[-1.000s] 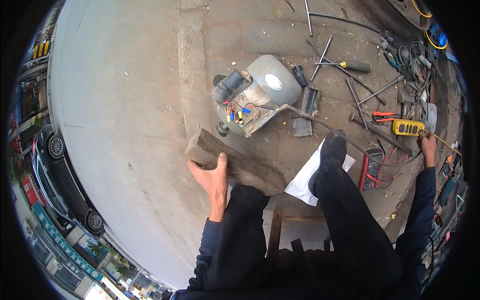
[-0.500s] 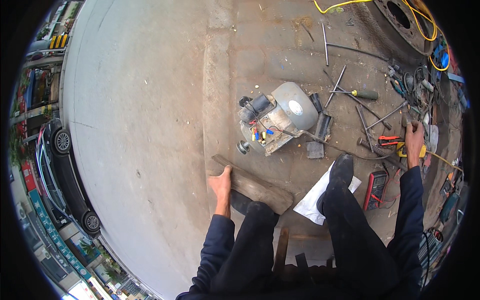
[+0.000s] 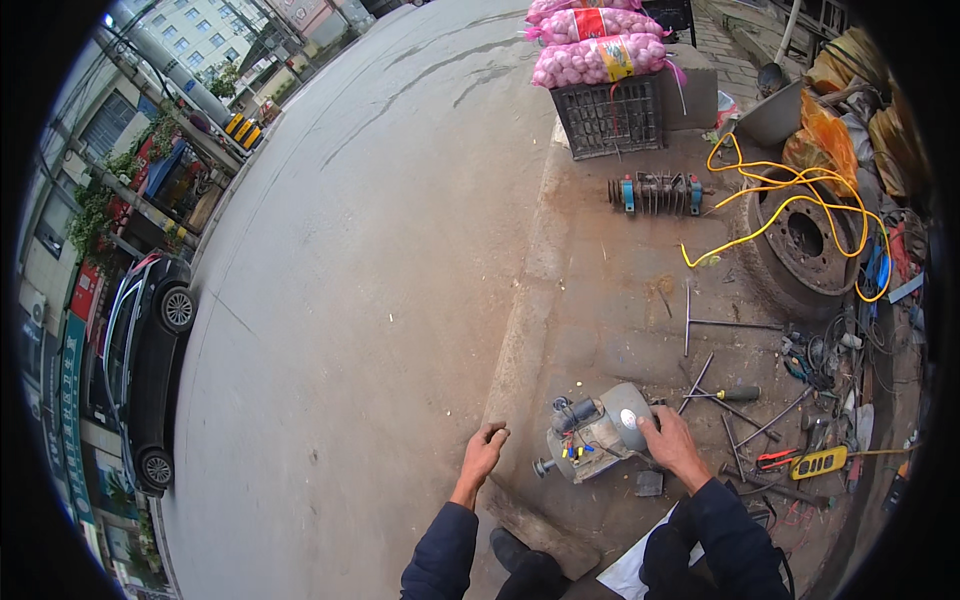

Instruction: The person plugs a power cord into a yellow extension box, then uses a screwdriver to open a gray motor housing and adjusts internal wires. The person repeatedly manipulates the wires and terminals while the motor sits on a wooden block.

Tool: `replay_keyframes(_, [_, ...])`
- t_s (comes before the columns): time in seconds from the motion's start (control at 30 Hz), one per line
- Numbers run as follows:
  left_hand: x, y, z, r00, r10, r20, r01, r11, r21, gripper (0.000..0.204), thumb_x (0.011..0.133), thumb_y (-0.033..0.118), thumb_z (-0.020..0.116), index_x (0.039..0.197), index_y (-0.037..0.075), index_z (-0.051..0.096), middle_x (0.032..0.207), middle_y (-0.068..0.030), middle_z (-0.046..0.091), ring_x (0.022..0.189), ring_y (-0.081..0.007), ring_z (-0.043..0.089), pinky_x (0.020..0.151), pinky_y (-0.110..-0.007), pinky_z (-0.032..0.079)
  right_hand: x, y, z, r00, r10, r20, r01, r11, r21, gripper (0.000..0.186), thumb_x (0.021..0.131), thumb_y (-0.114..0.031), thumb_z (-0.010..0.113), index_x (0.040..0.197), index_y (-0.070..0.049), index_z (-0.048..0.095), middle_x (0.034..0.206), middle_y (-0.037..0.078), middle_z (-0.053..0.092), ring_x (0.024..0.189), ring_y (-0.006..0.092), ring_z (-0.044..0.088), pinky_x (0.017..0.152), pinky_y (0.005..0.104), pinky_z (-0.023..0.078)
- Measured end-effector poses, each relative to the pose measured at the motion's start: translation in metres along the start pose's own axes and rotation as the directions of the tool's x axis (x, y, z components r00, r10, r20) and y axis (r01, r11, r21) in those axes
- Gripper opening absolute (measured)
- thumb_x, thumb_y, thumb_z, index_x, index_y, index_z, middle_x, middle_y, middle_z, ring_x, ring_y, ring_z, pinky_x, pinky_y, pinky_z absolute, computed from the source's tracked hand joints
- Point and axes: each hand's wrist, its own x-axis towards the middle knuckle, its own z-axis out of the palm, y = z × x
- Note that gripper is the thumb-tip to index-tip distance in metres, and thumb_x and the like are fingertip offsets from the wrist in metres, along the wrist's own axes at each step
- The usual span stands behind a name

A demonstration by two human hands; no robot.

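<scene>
A grey electric motor (image 3: 628,415) lies on the pavement, its wiring open with blue and yellow wire caps. My right hand (image 3: 675,445) is closed on the rounded right end of its housing, fingertips over the edge; its palm side is hidden. Left of the motor, apart from it, my left hand (image 3: 483,458) hangs in the air, fingers bent together, nothing visible in them. Below that hand a worn wooden block (image 3: 540,530) lies slanting beside my shoe (image 3: 510,548). A small grey block (image 3: 649,484) rests just below the motor.
T-handled wrenches (image 3: 735,324), a screwdriver (image 3: 738,394), red-handled cutters (image 3: 777,459) and a yellow power strip (image 3: 820,462) lie to the right. Farther off are a wheel rim (image 3: 805,235) with yellow cable and a black crate (image 3: 608,120) under pink mesh bags of garlic (image 3: 600,60).
My left hand has let go of the wooden block and risen off it. The right hand has moved left from the tools onto the motor. The view has tilted up, showing more of the street.
</scene>
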Motion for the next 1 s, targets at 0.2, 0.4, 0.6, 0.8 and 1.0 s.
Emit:
replay_keyframes(0.2, [0.043, 0.021, 0.056, 0.932, -0.033, 0.362, 0.02, 0.999, 0.041, 0.055, 0.115, 0.038, 0.043, 0.139, -0.006, 0.065, 0.143, -0.0196, 0.067, 0.136, -0.0274, 0.059, 0.119, -0.038, 0.039, 0.009, 0.001, 0.025, 0.997, -0.059, -0.057, 0.061, 0.998, 0.019, 0.049, 0.094, -0.037, 0.072, 0.123, 0.002, 0.067, 0.117, 0.027, 0.066, 0.112, 0.0469, 0.062, 0.098, 0.0546, 0.049])
replay_keyframes(0.4, [0.022, 0.007, 0.062, 0.918, -0.141, 0.371, 0.189, 0.977, -0.097, 0.065, 0.116, 0.044, 0.038, 0.146, -0.009, 0.058, 0.147, -0.0174, 0.064, 0.137, -0.0264, 0.057, 0.122, -0.039, 0.037, 0.038, 0.005, 0.034, 0.991, -0.125, 0.051, 0.123, 0.992, 0.025, 0.044, 0.093, -0.034, 0.073, 0.121, -0.001, 0.07, 0.118, 0.026, 0.066, 0.114, 0.0469, 0.062, 0.098, 0.0546, 0.049])
replay_keyframes(0.6, [-0.035, -0.038, 0.046, 0.951, -0.262, 0.165, 0.289, 0.942, -0.171, 0.061, 0.116, 0.046, 0.042, 0.145, -0.003, 0.062, 0.14, -0.0103, 0.066, 0.124, -0.021, 0.063, 0.113, -0.036, 0.045, 0.099, -0.059, 0.081, 0.908, -0.315, 0.275, 0.347, 0.935, -0.074, 0.043, 0.096, -0.031, 0.07, 0.128, -0.003, 0.07, 0.129, 0.022, 0.068, 0.123, 0.0447, 0.061, 0.104, 0.0561, 0.047])
replay_keyframes(0.8, [-0.066, -0.054, 0.052, 0.991, -0.103, 0.087, 0.123, 0.955, -0.271, 0.057, 0.115, 0.041, 0.047, 0.14, -0.007, 0.065, 0.14, -0.0159, 0.069, 0.128, -0.0215, 0.062, 0.114, -0.035, 0.043, 0.07, -0.072, 0.053, 0.912, -0.374, -0.167, 0.382, 0.924, 0.021, 0.027, 0.099, -0.024, 0.07, 0.108, 0.002, 0.073, 0.1, 0.021, 0.074, 0.091, 0.0385, 0.07, 0.081, 0.0473, 0.054])
replay_keyframes(1.0, [-0.086, 0.018, 0.033, 0.925, 0.145, -0.351, -0.159, 0.987, -0.011, 0.021, 0.105, 0.012, 0.069, 0.117, -0.004, 0.075, 0.106, -0.0064, 0.076, 0.099, -0.0118, 0.066, 0.088, -0.029, 0.053, 0.001, -0.085, 0.043, 0.984, -0.061, 0.17, 0.059, 0.998, 0.014, 0.039, 0.103, -0.038, 0.066, 0.096, 0.001, 0.072, 0.079, 0.026, 0.07, 0.079, 0.0472, 0.07, 0.072, 0.0542, 0.052])
